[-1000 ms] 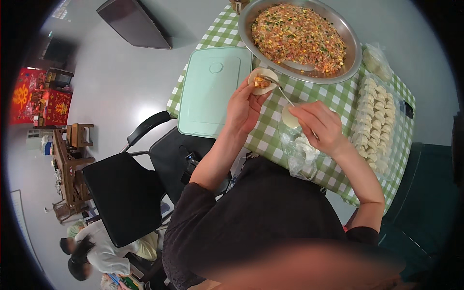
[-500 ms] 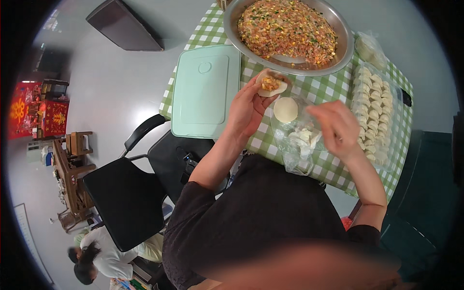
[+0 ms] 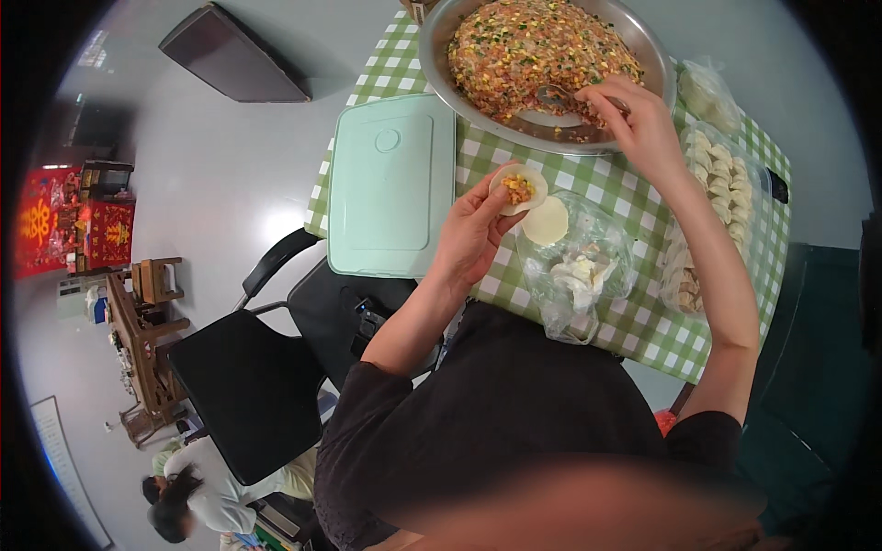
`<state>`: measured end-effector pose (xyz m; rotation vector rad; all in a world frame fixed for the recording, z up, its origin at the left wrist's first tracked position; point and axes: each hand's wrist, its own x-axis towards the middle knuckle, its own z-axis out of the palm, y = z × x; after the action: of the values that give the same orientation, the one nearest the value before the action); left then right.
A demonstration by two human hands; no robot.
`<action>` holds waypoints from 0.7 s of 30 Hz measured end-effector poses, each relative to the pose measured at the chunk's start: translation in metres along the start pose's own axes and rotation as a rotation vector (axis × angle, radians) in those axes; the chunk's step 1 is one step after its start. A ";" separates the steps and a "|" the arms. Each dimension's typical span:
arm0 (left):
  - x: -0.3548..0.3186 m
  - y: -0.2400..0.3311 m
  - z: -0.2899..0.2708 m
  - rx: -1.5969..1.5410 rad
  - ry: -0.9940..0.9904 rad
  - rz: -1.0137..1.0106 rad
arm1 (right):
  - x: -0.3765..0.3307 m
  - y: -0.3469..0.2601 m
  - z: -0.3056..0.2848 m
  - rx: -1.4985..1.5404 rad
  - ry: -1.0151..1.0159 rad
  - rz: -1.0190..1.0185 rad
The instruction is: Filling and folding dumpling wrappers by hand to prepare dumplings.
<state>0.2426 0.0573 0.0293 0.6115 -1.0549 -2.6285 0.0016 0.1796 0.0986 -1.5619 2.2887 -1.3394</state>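
Note:
My left hand [image 3: 470, 231] holds a round dumpling wrapper [image 3: 535, 177] on its fingertips, thumb on the rim. A small heap of filling [image 3: 517, 189] sits in the wrapper's middle. Over the near right side of a wide metal bowl [image 3: 470, 112], my right hand [image 3: 643, 129] is closed on a metal spoon [image 3: 554, 95]. The spoon's head rests against the large mound of chopped meat and vegetable filling [image 3: 533, 46]. Below my left hand's wrapper, another flat wrapper [image 3: 546, 222] lies on a clear plastic bag [image 3: 606, 220] with a crumpled white lump [image 3: 584, 275].
A clear tray of folded dumplings [image 3: 730, 184] stands on the right, partly behind my right forearm. On the left lies a pale green lid [image 3: 386, 184] over the checked tablecloth [image 3: 501, 266]. A tied plastic bag [image 3: 709, 96] is beside the bowl. Black chairs [image 3: 248, 390] stand left.
My right hand has moved up and away from the plastic bag to the bowl, where it grips the spoon. The wrapper in my left hand now lies flatter and slightly nearer.

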 end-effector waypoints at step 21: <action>0.004 0.001 -0.010 0.079 0.023 0.028 | 0.028 0.039 0.031 0.368 0.274 0.452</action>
<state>0.2438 0.0498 0.0224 0.6366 -1.1562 -2.5600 -0.0255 0.1427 0.0642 -0.7364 2.1744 -1.7787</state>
